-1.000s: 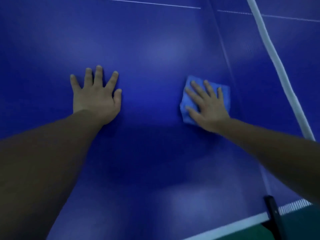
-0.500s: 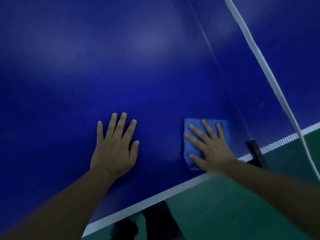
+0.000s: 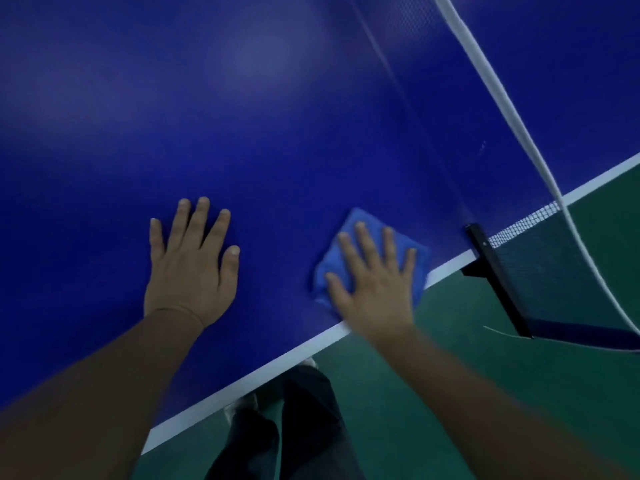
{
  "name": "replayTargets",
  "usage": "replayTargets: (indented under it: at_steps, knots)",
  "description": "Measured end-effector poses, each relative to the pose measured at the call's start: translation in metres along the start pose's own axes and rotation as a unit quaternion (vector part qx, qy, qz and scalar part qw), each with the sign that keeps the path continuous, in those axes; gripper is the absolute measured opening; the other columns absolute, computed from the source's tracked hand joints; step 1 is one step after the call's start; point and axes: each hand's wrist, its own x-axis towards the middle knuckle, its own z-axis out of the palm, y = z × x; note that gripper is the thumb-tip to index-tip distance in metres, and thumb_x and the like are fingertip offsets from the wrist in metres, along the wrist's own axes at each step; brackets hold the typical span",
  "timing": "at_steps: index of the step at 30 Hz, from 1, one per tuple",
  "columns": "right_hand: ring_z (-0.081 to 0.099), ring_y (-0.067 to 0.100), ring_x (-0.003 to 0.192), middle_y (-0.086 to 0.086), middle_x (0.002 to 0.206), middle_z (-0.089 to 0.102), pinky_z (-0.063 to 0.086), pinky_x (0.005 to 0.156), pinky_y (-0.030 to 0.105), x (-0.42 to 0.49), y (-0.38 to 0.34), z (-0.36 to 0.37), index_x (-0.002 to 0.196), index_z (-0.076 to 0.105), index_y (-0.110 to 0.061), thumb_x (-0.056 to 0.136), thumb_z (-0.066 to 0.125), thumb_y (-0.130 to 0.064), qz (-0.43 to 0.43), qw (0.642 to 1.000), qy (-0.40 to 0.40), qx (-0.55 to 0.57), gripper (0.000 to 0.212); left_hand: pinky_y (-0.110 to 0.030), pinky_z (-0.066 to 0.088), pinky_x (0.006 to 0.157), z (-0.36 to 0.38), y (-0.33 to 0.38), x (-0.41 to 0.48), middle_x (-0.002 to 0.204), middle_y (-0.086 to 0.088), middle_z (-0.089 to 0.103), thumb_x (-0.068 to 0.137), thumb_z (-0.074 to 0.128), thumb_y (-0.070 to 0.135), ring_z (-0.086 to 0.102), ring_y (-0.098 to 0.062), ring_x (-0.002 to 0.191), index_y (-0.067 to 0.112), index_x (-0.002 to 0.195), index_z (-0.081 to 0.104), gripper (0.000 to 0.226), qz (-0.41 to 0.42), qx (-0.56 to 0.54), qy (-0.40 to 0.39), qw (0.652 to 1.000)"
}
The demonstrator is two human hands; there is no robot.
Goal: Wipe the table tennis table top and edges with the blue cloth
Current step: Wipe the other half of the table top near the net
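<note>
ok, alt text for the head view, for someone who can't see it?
A person's right hand presses a blue cloth flat on the blue table tennis table at its white-lined near edge, near the black net post. The left hand rests flat on the tabletop, fingers spread.

Head view, tilted, close above table (image 3: 242, 116) edge

soft cloth (image 3: 349, 225), semi-gloss smooth table top (image 3: 242, 116), mesh net (image 3: 540, 220)

left hand (image 3: 192, 268) flat on table (image 3: 242, 116), right hand (image 3: 375, 289) on cloth (image 3: 360, 223) at table's near edge, net post (image 3: 491, 271) to the right
</note>
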Motion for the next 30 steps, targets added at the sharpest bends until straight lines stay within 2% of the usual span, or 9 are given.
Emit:
replayTargets:
  at_steps: [4, 7, 9, 12, 14, 20, 23, 27, 30]
  knots:
    - [-0.005, 0.030, 0.155, -0.009, 0.169, -0.002, -0.001, 0.119, 0.065, 0.022, 0.050, -0.010, 0.160, 0.011, -0.036, 0.097, 0.013, -0.070, 0.202, 0.979, -0.029, 0.011, 0.072, -0.058, -0.001, 0.122, -0.002, 0.000, 0.001, 0.166, -0.010, 0.016, 0.099, 0.011, 0.049, 0.002, -0.028, 0.155, 0.015, 0.156, 0.030, 0.068, 0.000, 0.005, -0.009, 1.000]
    - [-0.007, 0.034, 0.154, -0.005, 0.169, -0.004, -0.001, 0.117, 0.069, 0.054, 0.003, -0.008, 0.161, 0.007, -0.034, 0.097, 0.012, -0.067, 0.258, 0.966, -0.004, 0.036, 0.072, -0.057, -0.003, 0.123, -0.004, 0.001, 0.000, 0.166, -0.009, 0.015, 0.098, 0.010, 0.050, 0.000, -0.027, 0.155, 0.016, 0.156, 0.029, 0.069, -0.001, -0.004, -0.008, 1.000]
    - [-0.002, 0.037, 0.154, -0.003, 0.169, 0.003, -0.006, 0.116, 0.070, 0.064, -0.054, -0.003, 0.160, 0.014, -0.034, 0.097, 0.016, -0.064, 0.149, 0.988, 0.010, 0.036, 0.070, -0.056, -0.003, 0.123, -0.003, 0.001, 0.000, 0.166, -0.008, 0.016, 0.099, 0.010, 0.051, 0.001, -0.025, 0.155, 0.015, 0.157, 0.026, 0.070, -0.003, -0.026, 0.003, 1.000]
    - [0.006, 0.037, 0.154, -0.001, 0.167, 0.021, 0.000, 0.116, 0.071, 0.024, -0.113, 0.007, 0.156, 0.033, -0.031, 0.098, 0.028, -0.062, -0.117, 0.992, 0.014, 0.042, 0.066, -0.055, 0.000, 0.123, -0.003, -0.001, 0.000, 0.165, -0.009, 0.021, 0.099, 0.013, 0.051, 0.007, -0.024, 0.155, 0.013, 0.157, 0.024, 0.070, -0.007, -0.058, 0.020, 0.998]
    - [0.009, 0.033, 0.155, -0.004, 0.165, 0.026, 0.006, 0.116, 0.070, -0.004, -0.090, 0.011, 0.154, 0.038, -0.033, 0.096, 0.035, -0.062, -0.165, 0.986, 0.009, 0.030, 0.065, -0.056, 0.000, 0.123, -0.004, -0.001, 0.001, 0.164, -0.012, 0.022, 0.099, 0.015, 0.051, 0.008, -0.026, 0.154, 0.015, 0.157, 0.027, 0.069, -0.005, -0.047, 0.019, 0.999]
    - [0.008, 0.034, 0.154, -0.004, 0.168, 0.016, 0.005, 0.120, 0.064, 0.005, 0.061, -0.009, 0.158, 0.027, -0.034, 0.097, 0.027, -0.067, 0.130, 0.991, -0.014, 0.019, 0.069, -0.062, 0.004, 0.120, -0.003, 0.004, 0.002, 0.163, -0.017, 0.020, 0.098, 0.017, 0.049, 0.007, -0.033, 0.153, 0.019, 0.155, 0.033, 0.066, 0.001, 0.036, 0.000, 0.999]
    - [-0.002, 0.033, 0.154, -0.002, 0.170, 0.002, -0.001, 0.121, 0.062, 0.042, 0.057, -0.011, 0.161, 0.011, -0.032, 0.096, 0.012, -0.070, 0.264, 0.963, -0.011, 0.052, 0.075, -0.063, 0.006, 0.120, -0.005, 0.008, 0.002, 0.163, -0.018, 0.019, 0.097, 0.018, 0.049, 0.007, -0.033, 0.153, 0.019, 0.155, 0.032, 0.067, 0.001, 0.047, -0.010, 0.999]
    - [-0.004, 0.033, 0.155, 0.000, 0.170, -0.001, -0.006, 0.122, 0.055, 0.048, 0.031, -0.008, 0.161, 0.008, -0.028, 0.095, 0.002, -0.067, 0.179, 0.982, -0.027, 0.049, 0.077, -0.064, 0.009, 0.119, -0.008, 0.010, 0.004, 0.161, -0.018, 0.022, 0.094, 0.023, 0.049, 0.011, -0.034, 0.152, 0.017, 0.152, 0.037, 0.068, -0.010, 0.040, -0.008, 0.999]
    - [0.005, 0.036, 0.154, 0.006, 0.169, 0.008, 0.002, 0.124, 0.054, 0.011, 0.071, -0.009, 0.161, 0.015, -0.022, 0.098, 0.007, -0.063, 0.209, 0.977, -0.017, 0.047, 0.076, -0.066, 0.019, 0.114, -0.013, 0.012, 0.012, 0.151, -0.023, 0.035, 0.090, 0.032, 0.045, 0.026, -0.040, 0.144, 0.011, 0.142, 0.050, 0.065, -0.014, 0.024, 0.019, 0.999]
